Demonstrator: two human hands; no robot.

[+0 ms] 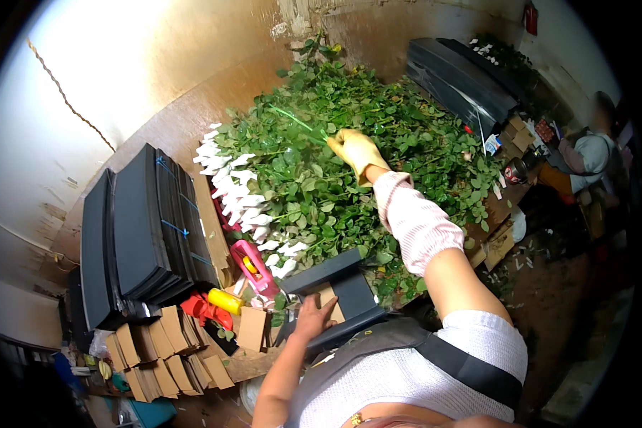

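My left hand [314,318] is bare and lies with its fingers apart on a brown cardboard piece [330,302] inside a dark grey open box [354,294], close against my body. Farther out, my right hand [357,150] wears a yellow glove and is closed on a long green stem [299,122], which slants away to the far left and is slightly blurred. Beneath it spreads a big heap of leafy cut stems [335,189]. White covers [244,200] sit in a row along the heap's left side, and what they enclose is hidden.
Stacked dark grey sheets [143,221] stand at left, with cardboard pieces [160,341] below. A pink tape dispenser [254,267] and a yellow roll [225,301] lie beside the box. Another dark stack [460,82] stands at far right, near another person [592,157].
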